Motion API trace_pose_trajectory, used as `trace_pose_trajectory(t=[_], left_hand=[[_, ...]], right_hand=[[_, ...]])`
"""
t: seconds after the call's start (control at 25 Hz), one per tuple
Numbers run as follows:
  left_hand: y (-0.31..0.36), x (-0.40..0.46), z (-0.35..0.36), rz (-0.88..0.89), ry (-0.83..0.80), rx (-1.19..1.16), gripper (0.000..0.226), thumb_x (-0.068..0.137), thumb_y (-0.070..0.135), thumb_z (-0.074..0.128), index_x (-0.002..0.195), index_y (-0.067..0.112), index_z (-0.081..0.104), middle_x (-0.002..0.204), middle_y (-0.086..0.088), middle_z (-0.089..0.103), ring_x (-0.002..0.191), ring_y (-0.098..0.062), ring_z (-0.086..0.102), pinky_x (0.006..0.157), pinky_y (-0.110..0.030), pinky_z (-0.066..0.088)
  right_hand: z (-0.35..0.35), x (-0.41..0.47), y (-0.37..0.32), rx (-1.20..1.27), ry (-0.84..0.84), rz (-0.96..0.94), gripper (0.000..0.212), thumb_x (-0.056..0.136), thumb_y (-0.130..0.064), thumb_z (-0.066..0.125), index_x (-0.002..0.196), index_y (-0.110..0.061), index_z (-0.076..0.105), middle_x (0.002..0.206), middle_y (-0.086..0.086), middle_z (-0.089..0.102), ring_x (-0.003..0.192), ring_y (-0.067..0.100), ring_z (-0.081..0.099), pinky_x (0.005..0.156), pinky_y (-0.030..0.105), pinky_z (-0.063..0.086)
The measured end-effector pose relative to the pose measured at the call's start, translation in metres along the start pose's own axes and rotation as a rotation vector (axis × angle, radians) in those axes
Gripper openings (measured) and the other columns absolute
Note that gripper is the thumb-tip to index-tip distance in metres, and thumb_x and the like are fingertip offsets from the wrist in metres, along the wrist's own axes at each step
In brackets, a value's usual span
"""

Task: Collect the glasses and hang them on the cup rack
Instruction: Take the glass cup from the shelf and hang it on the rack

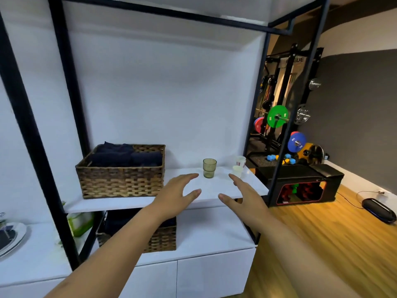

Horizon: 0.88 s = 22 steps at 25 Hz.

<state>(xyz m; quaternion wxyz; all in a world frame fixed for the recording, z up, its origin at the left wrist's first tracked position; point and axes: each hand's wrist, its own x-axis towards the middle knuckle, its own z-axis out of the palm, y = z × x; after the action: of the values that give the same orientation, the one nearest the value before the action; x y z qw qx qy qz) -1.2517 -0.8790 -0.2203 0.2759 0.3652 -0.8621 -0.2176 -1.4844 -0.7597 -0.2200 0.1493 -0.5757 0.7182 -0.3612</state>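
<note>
- The translucent green ribbed glass (209,168) stands upright on the white shelf board (214,190), mouth up, its long axis vertical, between the two reaching hands and just beyond their fingertips.
- The left hand (178,193) is released, fingers straight and spread, thumb towards the glass; it holds nothing, and its fingertips lie just left of the glass base, near but apart.
- The right hand (242,195) is likewise released and grasping nothing, fingers extended towards the shelf, just right of the glass.
- Two small white cups (238,165) stand at the shelf's right end, beyond the right fingertips; that hand is the nearer to them.
- The left hand seems slightly nearer the green glass, so a sideways grasp round its wall looks likely.
- A woven wicker basket of dark cloths (121,171) sits well left.
- No cup rack shows.
</note>
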Motion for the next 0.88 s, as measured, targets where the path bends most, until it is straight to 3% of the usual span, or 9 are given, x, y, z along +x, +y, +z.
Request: trace_pose_trajectory(t=[0.08,0.44,0.88], left_hand=[[-0.015,0.028,0.013,0.004,-0.037,0.006,0.059,0.102,0.056,0.054,0.156,0.041,0.038,0.162,0.015,0.040,0.150,-0.011,0.033,0.118,-0.028,0.027],[-0.080,0.118,0.040,-0.056,-0.033,-0.007,0.057,0.100,0.055,0.058,0.153,0.043,0.042,0.157,0.016,0.045,0.145,-0.007,0.039,0.117,-0.025,0.030],[-0.111,0.215,0.115,-0.216,-0.023,0.023,0.057,0.101,0.050,0.058,0.155,0.038,0.042,0.156,0.015,0.046,0.142,-0.007,0.042,0.118,-0.028,0.033]], right_hand=[[0.009,0.026,0.012,-0.008,-0.012,0.009,0.102,0.073,-0.094,0.052,0.160,-0.049,0.024,0.166,-0.014,0.035,0.153,0.012,0.031,0.121,0.046,0.038],[0.018,0.148,0.059,-0.032,-0.055,-0.025,0.085,0.088,-0.075,0.061,0.160,-0.048,0.027,0.163,-0.011,0.039,0.151,0.013,0.033,0.119,0.036,0.033],[0.030,0.279,0.147,-0.030,-0.206,-0.066,0.086,0.091,-0.067,0.064,0.162,-0.045,0.022,0.162,-0.009,0.038,0.149,0.014,0.035,0.109,0.029,0.033]])
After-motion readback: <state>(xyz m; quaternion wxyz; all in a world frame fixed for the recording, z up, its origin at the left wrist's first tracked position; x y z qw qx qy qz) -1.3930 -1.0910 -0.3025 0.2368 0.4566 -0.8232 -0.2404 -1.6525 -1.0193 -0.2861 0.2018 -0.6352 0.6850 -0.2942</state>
